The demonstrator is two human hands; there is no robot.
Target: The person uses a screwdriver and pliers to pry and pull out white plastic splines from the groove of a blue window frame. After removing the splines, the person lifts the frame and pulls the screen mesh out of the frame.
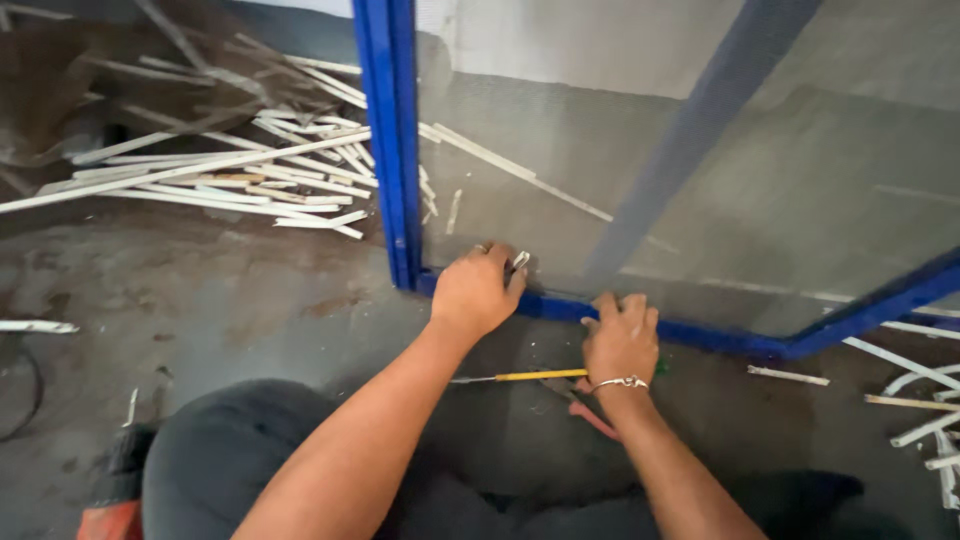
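A blue metal frame point(392, 150) with grey mesh point(560, 170) stretched over it lies on the floor, its corner just ahead of me. My left hand point(478, 290) is curled at the bottom rail near that corner and grips a small metal tool point(520, 262) whose tip touches the mesh edge. My right hand point(620, 340), with a bracelet on the wrist, rests on the bottom rail point(700, 335) a little to the right, fingers spread and holding nothing.
A yellow-handled screwdriver point(540, 376) and red-handled pliers point(592, 416) lie on the floor under my arms. An orange power drill point(112, 490) sits lower left. White strips are piled upper left point(250, 170) and scattered at the right point(920, 410).
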